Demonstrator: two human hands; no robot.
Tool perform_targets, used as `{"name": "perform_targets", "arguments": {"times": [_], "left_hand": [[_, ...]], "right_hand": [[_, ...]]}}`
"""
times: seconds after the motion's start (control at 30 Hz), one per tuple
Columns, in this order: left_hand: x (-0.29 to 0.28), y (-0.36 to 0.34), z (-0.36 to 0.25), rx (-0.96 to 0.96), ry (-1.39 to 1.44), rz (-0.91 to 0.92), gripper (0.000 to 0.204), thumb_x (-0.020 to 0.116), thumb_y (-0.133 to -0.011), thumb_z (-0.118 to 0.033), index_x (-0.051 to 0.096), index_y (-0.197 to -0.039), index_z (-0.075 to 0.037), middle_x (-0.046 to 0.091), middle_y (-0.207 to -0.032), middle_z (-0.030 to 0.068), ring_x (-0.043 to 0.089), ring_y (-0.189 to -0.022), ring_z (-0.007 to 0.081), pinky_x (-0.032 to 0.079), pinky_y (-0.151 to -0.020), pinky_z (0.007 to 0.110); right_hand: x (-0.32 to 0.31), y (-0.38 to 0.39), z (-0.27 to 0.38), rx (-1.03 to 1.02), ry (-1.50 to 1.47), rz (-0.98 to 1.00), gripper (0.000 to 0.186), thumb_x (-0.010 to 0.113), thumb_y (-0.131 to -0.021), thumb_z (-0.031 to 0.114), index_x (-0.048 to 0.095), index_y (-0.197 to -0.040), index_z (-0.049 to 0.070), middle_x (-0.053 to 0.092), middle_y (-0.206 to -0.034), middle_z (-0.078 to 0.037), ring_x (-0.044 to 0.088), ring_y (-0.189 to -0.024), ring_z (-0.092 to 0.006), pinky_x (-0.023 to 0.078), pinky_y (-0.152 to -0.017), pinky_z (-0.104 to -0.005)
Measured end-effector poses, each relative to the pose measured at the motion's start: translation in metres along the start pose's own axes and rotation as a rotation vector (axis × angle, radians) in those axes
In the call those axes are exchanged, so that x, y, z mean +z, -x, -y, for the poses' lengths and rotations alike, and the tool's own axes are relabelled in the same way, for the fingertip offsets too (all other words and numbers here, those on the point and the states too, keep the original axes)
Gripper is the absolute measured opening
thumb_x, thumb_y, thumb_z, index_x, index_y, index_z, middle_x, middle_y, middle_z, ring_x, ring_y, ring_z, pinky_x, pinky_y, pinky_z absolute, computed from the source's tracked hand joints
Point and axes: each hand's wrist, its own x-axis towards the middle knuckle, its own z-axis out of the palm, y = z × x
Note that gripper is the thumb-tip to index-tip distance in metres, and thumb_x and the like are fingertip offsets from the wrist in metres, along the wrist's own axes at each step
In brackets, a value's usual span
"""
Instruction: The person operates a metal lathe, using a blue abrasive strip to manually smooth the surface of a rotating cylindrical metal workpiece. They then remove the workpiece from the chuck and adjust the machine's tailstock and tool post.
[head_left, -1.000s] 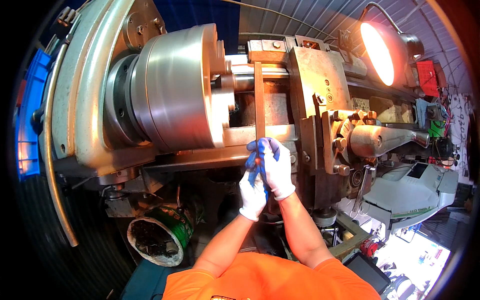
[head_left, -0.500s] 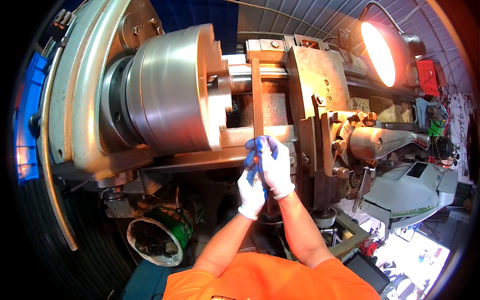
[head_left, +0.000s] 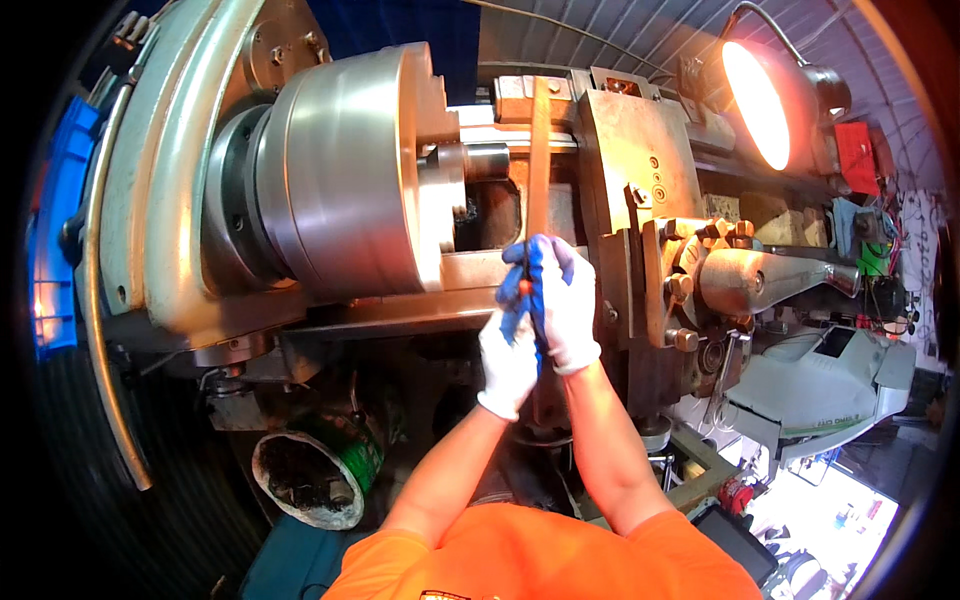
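Both of my hands wear white gloves with blue palms and are clasped together on the near end of a long flat metal bar point(head_left: 540, 150). My left hand point(head_left: 508, 350) wraps it from the left and below. My right hand point(head_left: 565, 300) covers it from the right and above. The bar reaches away from me over the lathe bed toward the carriage block point(head_left: 640, 170). To its left sits the big round steel chuck point(head_left: 350, 180), with a short cylindrical workpiece point(head_left: 480, 160) sticking out of its jaws. The bar's held end is hidden inside my gloves.
A lit work lamp point(head_left: 760, 100) glows at the upper right. A lever handle point(head_left: 770, 280) and bolted fittings stand on the carriage to the right. A green bucket of dark scrap point(head_left: 315, 470) sits on the floor at the lower left. Grey covers lie at right.
My hands have stayed clasped on the bar in nearly the same place, shifting only slightly upward. The chuck's surface looks blurred earlier and sharper now.
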Motion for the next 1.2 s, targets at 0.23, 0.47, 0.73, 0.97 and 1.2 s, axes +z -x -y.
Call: {"name": "perform_targets", "arguments": {"times": [0.23, 0.47, 0.73, 0.97, 1.2], "left_hand": [[-0.008, 0.039, 0.013, -0.073, 0.004, -0.01, 0.042, 0.053, -0.097, -0.032, 0.055, -0.119, 0.003, 0.065, -0.104, 0.0073, 0.055, -0.097, 0.0102, 0.046, -0.084, 0.028], [-0.015, 0.041, 0.016, -0.046, -0.058, -0.02, 0.048, 0.05, -0.097, -0.039, 0.056, -0.116, 0.005, 0.066, -0.103, 0.0107, 0.057, -0.097, 0.0134, 0.047, -0.083, 0.03], [-0.018, 0.037, 0.018, -0.043, -0.067, -0.002, 0.048, 0.049, -0.098, -0.038, 0.056, -0.116, 0.006, 0.065, -0.104, 0.0111, 0.057, -0.098, 0.0138, 0.046, -0.084, 0.031], [-0.018, 0.033, 0.012, -0.035, -0.031, -0.012, 0.047, 0.048, -0.099, -0.037, 0.056, -0.116, 0.006, 0.065, -0.106, 0.0111, 0.057, -0.1, 0.0149, 0.045, -0.087, 0.032], [-0.017, 0.03, 0.009, -0.056, -0.023, 0.007, 0.046, 0.047, -0.099, -0.035, 0.056, -0.116, 0.006, 0.065, -0.106, 0.0121, 0.057, -0.1, 0.0157, 0.045, -0.087, 0.032]], "right_hand": [[-0.012, 0.033, -0.019, 0.052, 0.048, -0.027, 0.031, 0.052, -0.098, 0.028, 0.062, -0.092, -0.002, 0.063, -0.072, -0.006, 0.056, -0.057, -0.0085, 0.047, -0.056, -0.0229], [-0.01, 0.035, -0.029, 0.064, 0.065, -0.019, 0.029, 0.054, -0.097, 0.027, 0.063, -0.092, 0.0, 0.066, -0.08, -0.005, 0.055, -0.06, -0.0059, 0.045, -0.057, -0.0208], [-0.005, 0.032, -0.029, 0.064, 0.158, -0.047, 0.029, 0.054, -0.097, 0.027, 0.063, -0.093, 0.0, 0.067, -0.082, -0.005, 0.055, -0.062, -0.0053, 0.044, -0.057, -0.0204], [0.0, 0.03, -0.025, 0.045, 0.184, -0.058, 0.029, 0.053, -0.098, 0.027, 0.063, -0.092, 0.0, 0.067, -0.084, -0.005, 0.055, -0.063, -0.0058, 0.044, -0.058, -0.0213], [0.005, 0.029, -0.017, 0.015, 0.254, -0.085, 0.028, 0.049, -0.099, 0.024, 0.06, -0.09, 0.0, 0.055, -0.066, -0.002, 0.052, -0.058, -0.0067, 0.044, -0.055, -0.0229]]}}
